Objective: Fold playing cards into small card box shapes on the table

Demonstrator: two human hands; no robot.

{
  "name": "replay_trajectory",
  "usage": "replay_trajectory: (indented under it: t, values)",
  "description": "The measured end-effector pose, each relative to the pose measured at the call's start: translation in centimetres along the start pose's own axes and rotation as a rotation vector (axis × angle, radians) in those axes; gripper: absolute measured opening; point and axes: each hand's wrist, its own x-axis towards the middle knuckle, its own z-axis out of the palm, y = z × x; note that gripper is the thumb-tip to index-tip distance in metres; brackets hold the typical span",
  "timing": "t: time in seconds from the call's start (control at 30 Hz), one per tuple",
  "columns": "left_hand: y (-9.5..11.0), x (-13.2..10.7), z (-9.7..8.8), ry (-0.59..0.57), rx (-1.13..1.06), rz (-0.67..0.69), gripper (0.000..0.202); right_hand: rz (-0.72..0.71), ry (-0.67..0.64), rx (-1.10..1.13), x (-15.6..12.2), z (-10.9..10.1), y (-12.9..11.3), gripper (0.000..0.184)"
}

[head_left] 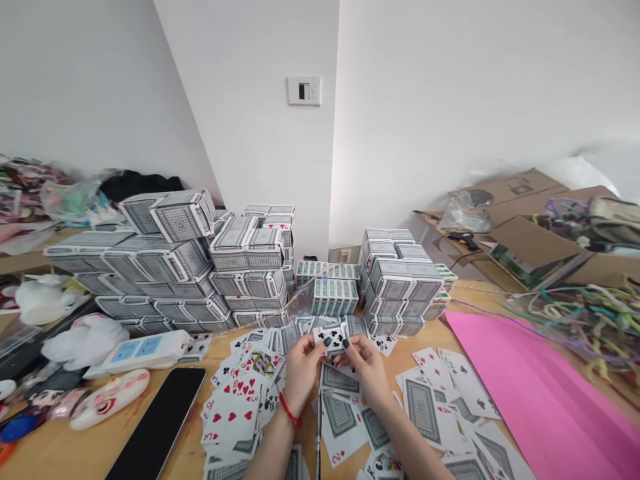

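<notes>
My left hand (303,370) and my right hand (365,367) meet above the wooden table (65,453). Together they pinch one playing card (332,337) with black clubs on it, face up, each hand gripping a side. A red cord circles my left wrist. Under and around my hands lie loose playing cards (235,407), some face up with red hearts, others showing their patterned grey backs (423,407).
Cubes built from folded cards are stacked behind: a large pile (165,267) at left, another (403,280) at right. A white power strip (145,351), a black phone (157,427), pink paper (540,393), cardboard boxes (530,233) and tangled coloured cords (580,320) surround the cards.
</notes>
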Motion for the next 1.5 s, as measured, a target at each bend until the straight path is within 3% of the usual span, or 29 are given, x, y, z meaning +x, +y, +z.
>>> replay_trajectory:
  t: [0.33, 0.47, 0.6, 0.83, 1.1, 1.33, 1.5]
  values:
    - [-0.6, -0.3, 0.2, -0.108, 0.145, 0.006, 0.020, -0.085, 0.094, -0.245, 0.3, -0.5, -0.3, 0.032]
    - [-1.1, -0.2, 0.1, -0.044, 0.207, 0.062, 0.021, -0.042, 0.046, -0.243, 0.5, -0.5, 0.1, 0.033]
    - [-0.9, 0.0, -0.1, 0.054, 0.383, 0.221, 0.018, 0.028, -0.034, -0.191, 0.2, -0.2, -0.1, 0.031]
    - [-0.6, -0.1, -0.1, -0.019, 0.461, 0.317, 0.021, 0.108, -0.097, -0.166, -0.1, 0.1, -0.5, 0.023]
    - [-0.3, -0.2, -0.3, -0.083, 0.432, 0.272, 0.023, 0.145, -0.157, -0.187, 0.0, -0.5, -0.7, 0.021]
    - [0.0, 0.0, -0.2, 0.033, 0.238, 0.142, 0.027, 0.081, -0.024, -0.112, 0.0, 0.0, 0.0, 0.022]
    - [-0.1, -0.1, -0.4, -0.100, 0.094, 0.008, 0.028, 0.031, 0.045, -0.081, 0.2, -0.1, -0.2, 0.024]
